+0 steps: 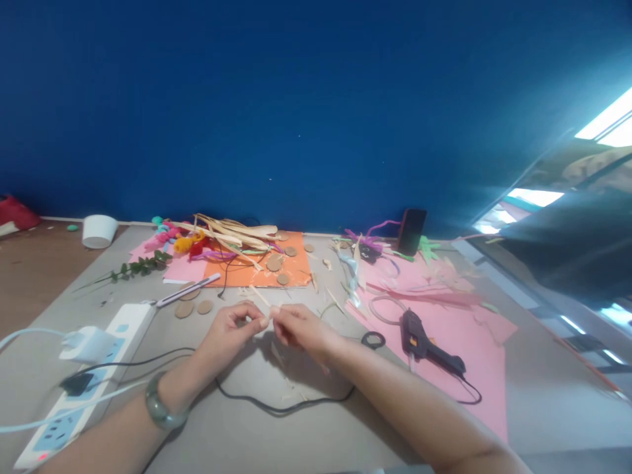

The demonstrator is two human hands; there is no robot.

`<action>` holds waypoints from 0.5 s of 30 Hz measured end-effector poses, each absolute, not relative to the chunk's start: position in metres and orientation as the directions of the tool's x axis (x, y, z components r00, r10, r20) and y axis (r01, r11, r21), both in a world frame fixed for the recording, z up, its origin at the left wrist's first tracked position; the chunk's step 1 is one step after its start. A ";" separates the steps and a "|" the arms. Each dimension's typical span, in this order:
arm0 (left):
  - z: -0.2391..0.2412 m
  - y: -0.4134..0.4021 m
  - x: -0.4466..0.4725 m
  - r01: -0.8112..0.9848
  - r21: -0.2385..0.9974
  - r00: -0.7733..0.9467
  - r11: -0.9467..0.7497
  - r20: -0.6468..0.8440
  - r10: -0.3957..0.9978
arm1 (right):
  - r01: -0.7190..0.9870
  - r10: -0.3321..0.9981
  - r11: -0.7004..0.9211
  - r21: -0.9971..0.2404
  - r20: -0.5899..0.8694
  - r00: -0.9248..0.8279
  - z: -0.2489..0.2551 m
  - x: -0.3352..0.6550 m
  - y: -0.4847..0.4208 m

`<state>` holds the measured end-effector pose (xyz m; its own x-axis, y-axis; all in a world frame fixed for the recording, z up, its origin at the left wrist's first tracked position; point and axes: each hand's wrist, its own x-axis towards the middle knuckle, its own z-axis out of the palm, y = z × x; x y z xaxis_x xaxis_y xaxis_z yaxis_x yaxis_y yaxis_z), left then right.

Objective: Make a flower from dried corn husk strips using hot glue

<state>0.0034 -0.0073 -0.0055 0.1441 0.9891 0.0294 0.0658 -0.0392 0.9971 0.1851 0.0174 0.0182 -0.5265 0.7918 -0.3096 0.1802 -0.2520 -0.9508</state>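
Observation:
A thin pale strip [259, 295] that looks like dried husk or raffia sticks up between my two hands above the table. My left hand [240, 324], with a green bangle [162, 403] at the wrist, pinches its lower end between thumb and fingertips. Right beside it, the curled fingers of my right hand [301, 327] close on the same strip, and the fingertips of both hands almost meet. Small pale scraps [291, 395] lie below the hands. Behind them, a bundle of similar strips [237, 230] rests on orange paper [296, 263].
At left stands a power strip [128, 322] with plugs; a black cable [276, 409] crosses the table before me. A glue gun [429, 345] lies on pink paper [478, 368] at right. Wooden discs [184, 309], a utility knife [187, 289], a white cup [99, 232] and a phone [412, 232] sit around.

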 end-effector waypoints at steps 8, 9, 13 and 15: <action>-0.010 -0.005 0.000 0.004 1.000 0.094 -0.014 0.014 0.995 | 0.117 0.873 -0.301 -0.946 -0.323 -0.365 0.027 0.189 0.025; -0.010 -0.006 0.001 0.005 1.000 0.102 -0.009 0.009 0.995 | 0.168 0.863 -0.253 -0.953 -0.301 -0.407 0.025 0.187 0.022; -0.010 -0.007 0.005 0.021 1.000 0.134 0.013 -0.016 0.991 | 0.268 0.806 -0.078 -0.960 -0.219 -0.550 0.017 0.181 0.010; -0.009 -0.008 0.006 0.036 0.999 0.137 0.023 -0.028 0.990 | 0.278 0.803 -0.062 -0.958 -0.214 -0.557 0.014 0.180 0.008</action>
<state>0.0063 -0.0078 -0.0092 0.1367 0.9902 -0.0280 0.0363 0.0233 0.9991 0.1797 0.0078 0.0137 -0.5567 0.8027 -0.2137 0.2784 -0.0621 -0.9584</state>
